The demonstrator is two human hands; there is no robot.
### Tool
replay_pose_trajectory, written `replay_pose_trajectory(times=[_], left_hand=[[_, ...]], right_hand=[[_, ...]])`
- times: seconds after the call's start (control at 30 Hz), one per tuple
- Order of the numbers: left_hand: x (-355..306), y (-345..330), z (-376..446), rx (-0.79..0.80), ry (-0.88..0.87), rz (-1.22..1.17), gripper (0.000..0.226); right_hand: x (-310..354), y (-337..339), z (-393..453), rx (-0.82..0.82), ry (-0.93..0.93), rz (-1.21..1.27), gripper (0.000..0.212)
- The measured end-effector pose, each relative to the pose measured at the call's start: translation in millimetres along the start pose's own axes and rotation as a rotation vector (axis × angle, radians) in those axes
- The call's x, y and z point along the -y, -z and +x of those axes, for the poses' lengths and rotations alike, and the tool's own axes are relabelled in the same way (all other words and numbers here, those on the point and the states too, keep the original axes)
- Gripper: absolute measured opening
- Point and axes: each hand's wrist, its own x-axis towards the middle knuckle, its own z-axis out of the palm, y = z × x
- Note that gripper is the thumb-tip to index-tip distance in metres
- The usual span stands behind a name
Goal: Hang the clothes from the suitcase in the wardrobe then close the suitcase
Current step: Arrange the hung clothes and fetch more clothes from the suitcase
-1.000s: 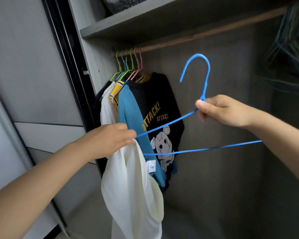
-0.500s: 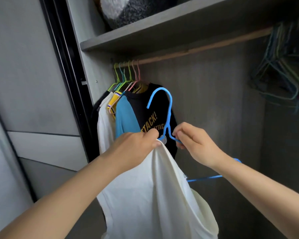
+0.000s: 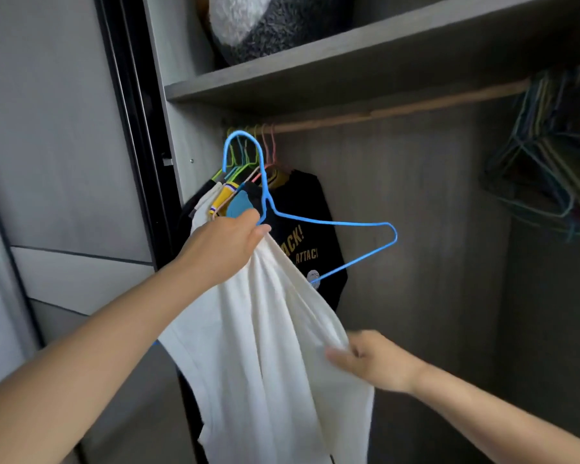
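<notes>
The left hand [image 3: 226, 247] grips the white shirt [image 3: 272, 363] bunched together with the neck of the blue wire hanger [image 3: 332, 223], fingers clamped on both. At 5 o'clock of it, the right hand [image 3: 372, 361] pinches the shirt's edge. Hung clothes [image 3: 295, 209] crowd the wardrobe rail [image 3: 399, 110] at 12 o'clock.

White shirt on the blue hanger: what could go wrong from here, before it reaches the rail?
1. The white shirt covers only one side of the blue hanger; the other arm sticks out bare, so the shirt may slide off.
2. The right hand tugs the fabric while the left hand pinches collar and hanger together; a hard pull could drag it loose.
3. The hook could snag the crowded hangers on the rail.
</notes>
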Motion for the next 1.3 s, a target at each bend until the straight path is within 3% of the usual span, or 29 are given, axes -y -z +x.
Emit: replay_pose_trajectory(times=[0.07, 0.17, 0.3, 0.43, 0.53, 0.63, 0.73, 0.87, 0.93, 1.0, 1.1, 1.17, 1.3], left_hand=[[16, 0, -2, -0.026, 0.029, -0.088, 0.029], [39, -1, -10, 0.022, 0.03, -0.208, 0.045], [48, -3, -20, 0.031, -0.018, -0.406, 0.035], [48, 0, -18, 0.173, -0.01, -0.491, 0.039], [39, 0, -16, 0.269, -0.035, -0.477, 0.043], [19, 1, -20, 0.385, -0.156, -0.461, 0.051], [4, 8, -22, 0.401, -0.238, -0.581, 0.064], [-6, 9, -17, 0.333, -0.183, -0.62, 0.052], [-6, 8, -14, 0.28, -0.133, -0.601, 0.047], [-2, 8, -13, 0.186, -0.109, -0.589, 0.045], [4, 8, -12, 0.042, -0.09, -0.561, 0.044], [6, 7, -13, 0.017, -0.103, -0.543, 0.044], [4, -2, -9, 0.017, -0.158, -0.497, 0.039]], right_hand=[[-14, 29, -1, -0.1, -0.056, 0.039, 0.03], [-28, 64, -8, -0.066, -0.027, 0.211, 0.021], [-33, 91, -15, -0.178, 0.047, 0.047, 0.027], [-22, 113, -20, -0.307, 0.134, 0.082, 0.032], [-11, 120, -19, -0.248, 0.151, 0.099, 0.012], [4, 116, -12, -0.15, 0.164, 0.323, 0.012], [22, 106, -11, 0.032, 0.174, 0.411, 0.008], [41, 103, -8, 0.184, 0.12, 0.192, 0.018], [44, 107, -9, 0.066, 0.103, 0.046, 0.024], [39, 112, -14, -0.09, 0.064, -0.116, 0.015], [26, 105, -21, -0.185, -0.022, -0.363, 0.04], [19, 96, -25, -0.252, -0.024, -0.534, 0.046], [24, 93, -17, -0.26, -0.037, -0.531, 0.048]])
